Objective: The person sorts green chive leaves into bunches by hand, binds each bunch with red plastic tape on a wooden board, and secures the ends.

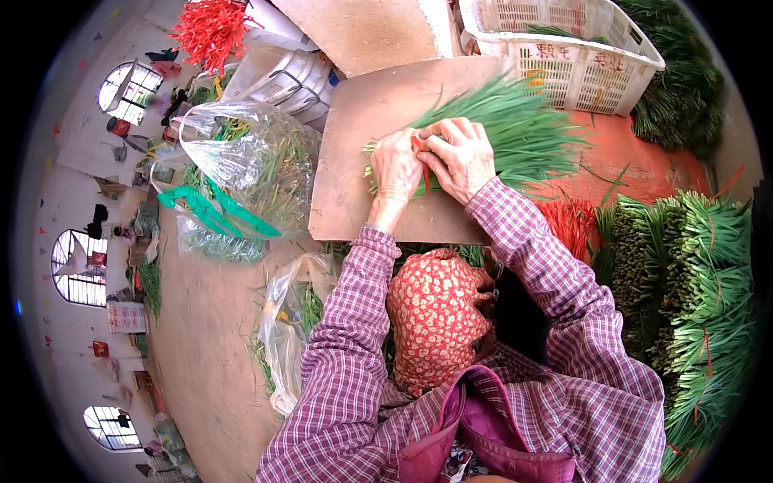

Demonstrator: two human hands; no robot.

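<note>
A bunch of green chives (523, 133) lies across a brown board (362, 105), its cut ends to the left and its leaves fanning right. Around the bunch passes a red tie (427, 175), pinched at the top between my two hands. My left hand (398, 165) is closed on the tie near the cut ends. Just beside it, my right hand (460, 157) has its thumb and fingers pressed together on the tie, with its knuckles over the bunch. Part of the tie is hidden under my fingers.
Tied chive bundles (708, 282) are stacked at the right, near loose red ties (568, 225). A white plastic crate (572, 76) stands behind the board. Clear bags (250, 153) of plant scraps sit at the left. More red ties (211, 32) hang at the upper left.
</note>
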